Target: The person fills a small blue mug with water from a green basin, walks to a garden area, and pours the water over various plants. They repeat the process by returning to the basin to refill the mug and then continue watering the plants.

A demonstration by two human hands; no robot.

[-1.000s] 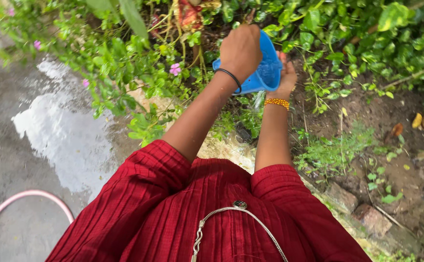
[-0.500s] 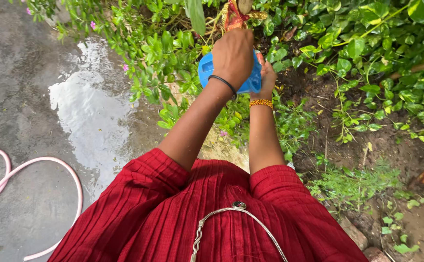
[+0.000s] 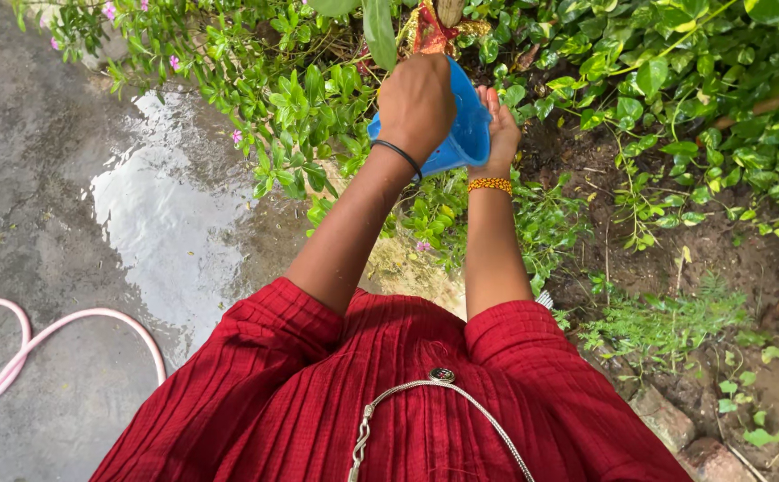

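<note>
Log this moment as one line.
left hand: grips blue mug | right hand: supports mug | mug: tilted over plants

Both arms reach forward and up from red ribbed sleeves pushed to the elbows, forearms bare and nearly parallel, drawing closer toward the wrists. The left hand (image 3: 416,103) is curled in a fist-like grip, knuckles up, back of the hand facing the camera, a thin black band round its wrist. The right hand (image 3: 499,134) sits just beside it, palm turned inward, fingers (image 3: 494,100) straight and pointing away, a beaded yellow bracelet at the wrist.
</note>
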